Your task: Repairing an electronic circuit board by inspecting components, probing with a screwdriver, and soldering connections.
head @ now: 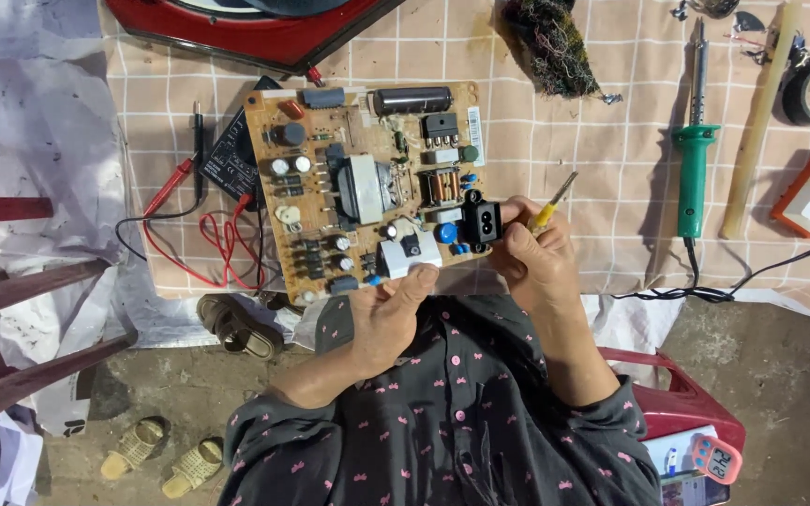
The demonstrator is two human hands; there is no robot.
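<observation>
Checked cloth [611,187] covers the bench, above which the left hand [388,314] pinches the near edge of the board [363,187] while the right hand [536,258], closed around a screwdriver [555,201], steadies its black socket [482,222]; inspection stage, needing tip placement.

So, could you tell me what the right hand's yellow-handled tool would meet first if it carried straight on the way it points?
The right hand holds the yellow-handled tool angled up and right. Along that line lies bare checked cloth, then probably the green-handled soldering iron; depth is unclear.
</observation>
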